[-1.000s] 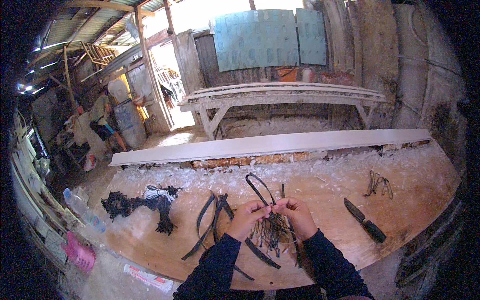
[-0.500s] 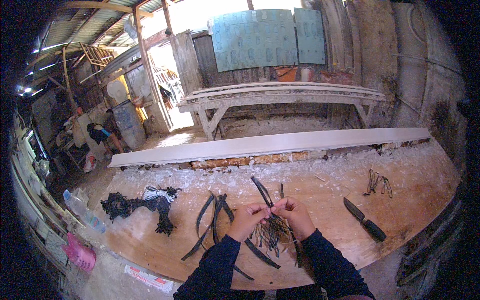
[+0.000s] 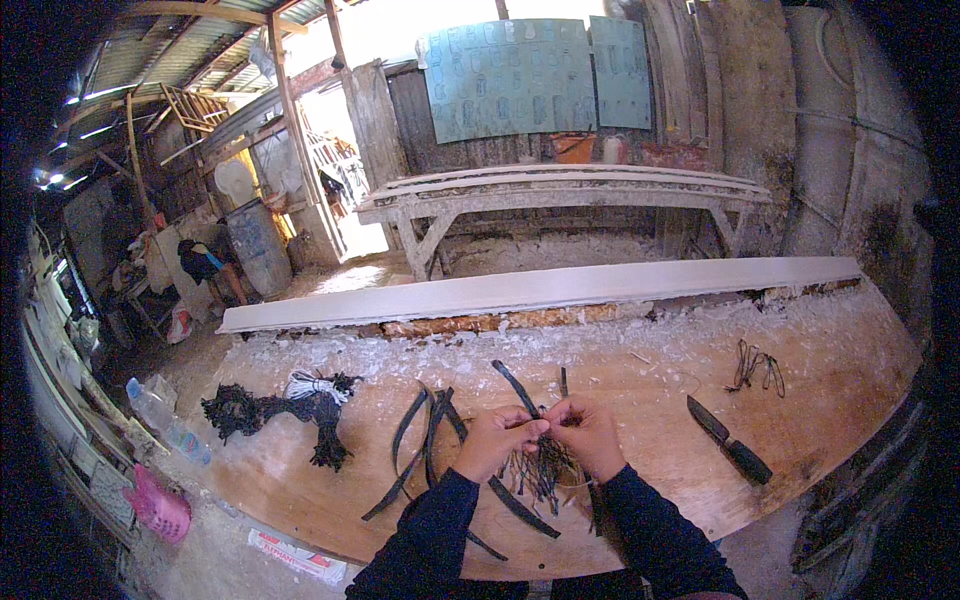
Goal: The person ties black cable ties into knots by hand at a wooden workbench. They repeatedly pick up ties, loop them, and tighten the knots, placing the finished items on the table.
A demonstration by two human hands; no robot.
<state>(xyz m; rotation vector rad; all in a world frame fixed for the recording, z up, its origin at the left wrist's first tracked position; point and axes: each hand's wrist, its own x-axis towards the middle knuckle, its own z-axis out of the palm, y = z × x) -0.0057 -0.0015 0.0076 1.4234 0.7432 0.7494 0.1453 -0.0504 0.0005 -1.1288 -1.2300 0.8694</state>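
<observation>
Over the near middle of the wooden table (image 3: 640,510), my left hand (image 3: 495,442) and my right hand (image 3: 588,438) meet, thumbs and fingertips pinched together. A flat black strip (image 3: 512,382) runs from the pinch, its free end pointing away from me. The fingers hide whatever else is between them. Below them lies a loose bunch of thin black cords (image 3: 541,478). Several more black strips (image 3: 402,432) are spread beside my left hand. Farther left sit knotted bundles of black cord (image 3: 328,432), with a tied white cord (image 3: 318,385) on top.
A black-handled knife (image 3: 730,440) and a loose coil of thin dark cord (image 3: 756,368) lie to the right. A long white plank (image 3: 550,292) spans the far edge, with white debris before it. A plastic bottle (image 3: 165,418) and pink basket (image 3: 162,508) are left; a person (image 3: 208,268) bends beyond.
The strip's free end has swung slightly left and now lies lower. My fingertips have shifted a little while staying together. Things on the table look unmoved.
</observation>
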